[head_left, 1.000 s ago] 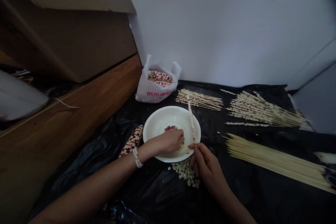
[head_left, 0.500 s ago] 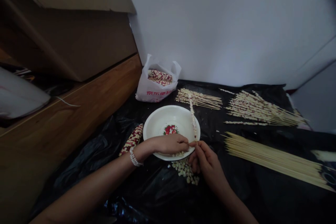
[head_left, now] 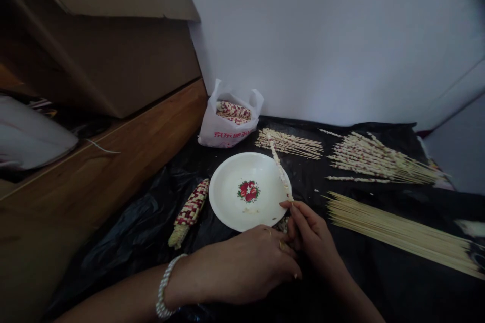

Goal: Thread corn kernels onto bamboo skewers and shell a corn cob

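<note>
My right hand (head_left: 308,229) pinches a corn-kernel skewer (head_left: 279,167) between thumb and fingers. The threaded part slants up and away over the right side of a white bowl (head_left: 225,176) with a red flower print. My left hand (head_left: 253,260), wearing a beaded bracelet and a ring, is curled in front of the bowl, its fingers by the underside of my right hand. What those fingers hold, if anything, is hidden. A few pale kernels (head_left: 250,211) lie inside the bowl. Loose kernels (head_left: 282,224) beyond its near edge are mostly covered by my hands.
A partly stripped corn cob (head_left: 189,209) lies left of the bowl. Behind stands a plastic bag (head_left: 227,136) with cobs. Kernel-threaded skewers lie in a small pile (head_left: 288,142) and a larger pile (head_left: 369,159). Bare skewers (head_left: 397,229) lie at right on black plastic sheeting (head_left: 140,242).
My left hand has come out of the bowl, toward me and to the right, under my right hand. The held skewer tilts a little more to the left. The view has shifted slightly.
</note>
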{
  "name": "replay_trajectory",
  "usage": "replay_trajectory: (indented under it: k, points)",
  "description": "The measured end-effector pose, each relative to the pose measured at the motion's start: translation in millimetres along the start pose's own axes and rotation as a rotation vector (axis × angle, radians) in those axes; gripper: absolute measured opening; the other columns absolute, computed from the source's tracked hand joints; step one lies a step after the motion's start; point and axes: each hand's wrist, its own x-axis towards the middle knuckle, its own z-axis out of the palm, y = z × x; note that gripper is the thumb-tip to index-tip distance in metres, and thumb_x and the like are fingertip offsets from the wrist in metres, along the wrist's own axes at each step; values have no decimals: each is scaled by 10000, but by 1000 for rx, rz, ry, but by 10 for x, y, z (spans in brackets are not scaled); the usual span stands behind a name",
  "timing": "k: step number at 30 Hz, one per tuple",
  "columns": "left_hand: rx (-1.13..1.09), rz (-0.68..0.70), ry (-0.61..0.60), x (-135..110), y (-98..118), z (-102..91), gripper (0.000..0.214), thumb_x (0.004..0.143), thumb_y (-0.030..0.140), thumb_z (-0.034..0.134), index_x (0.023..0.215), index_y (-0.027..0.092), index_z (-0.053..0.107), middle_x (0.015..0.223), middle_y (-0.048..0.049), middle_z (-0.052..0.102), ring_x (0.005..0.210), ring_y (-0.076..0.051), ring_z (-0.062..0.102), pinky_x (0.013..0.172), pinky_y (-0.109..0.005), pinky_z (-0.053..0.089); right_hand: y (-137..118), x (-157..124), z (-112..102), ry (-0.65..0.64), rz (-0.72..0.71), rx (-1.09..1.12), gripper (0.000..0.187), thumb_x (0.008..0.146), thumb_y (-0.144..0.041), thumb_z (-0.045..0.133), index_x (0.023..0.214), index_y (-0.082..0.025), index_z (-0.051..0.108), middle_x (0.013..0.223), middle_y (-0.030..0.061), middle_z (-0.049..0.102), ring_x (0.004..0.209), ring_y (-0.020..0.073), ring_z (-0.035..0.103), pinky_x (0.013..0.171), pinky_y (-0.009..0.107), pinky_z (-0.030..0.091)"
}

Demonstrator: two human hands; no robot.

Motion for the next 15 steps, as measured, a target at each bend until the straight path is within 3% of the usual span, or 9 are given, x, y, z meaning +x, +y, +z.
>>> replay_trajectory:
  k: [3,6,8,11,13,15]
  points:
    - [-141,-12,-80,27,-70,-145,315,902,182,469,1085,283,704,1023,-29,739,926,-173,666,827,-287,477,-7,-4,-11,2,-3,-5,366,906,-501,513,1034,-173,613,495,-86,486,344,84,372,372,215,276]
    - [-148,-151,74,79,-320,-339,319,932,229,414,1096,234,688,994,-42,737,902,-164,660,800,-269,475,-18,-10,-6,0,-2,-11,353,912,-490,509,1035,-175,610,493,-86,495,339,83,375,373,215,259]
    - [75,-287,190,104,-543,-418,277,909,243,446,1017,206,698,981,-65,725,907,-195,642,795,-289,459,-24,-14,-1,-5,1,-13,352,914,-486,508,1033,-170,609,488,-86,495,333,80,370,370,215,249]
    - [440,-537,146,123,-826,-414,302,905,246,398,907,162,688,902,-129,699,835,-251,640,741,-340,446,-21,-16,5,-11,2,-9,352,924,-479,497,1036,-165,609,490,-86,494,331,75,364,373,216,253]
    - [516,-599,116,138,-934,-358,318,903,227,365,971,142,664,939,-159,683,829,-265,637,720,-350,440,-9,-14,12,-12,2,-2,352,930,-474,490,1043,-162,607,486,-89,486,329,72,360,371,213,252]
    - [496,-577,108,169,-977,-296,323,898,225,352,1008,125,639,940,-180,673,819,-275,633,702,-359,437,13,-10,28,-11,3,3,350,927,-472,495,1041,-160,607,481,-90,484,324,70,365,362,206,246]
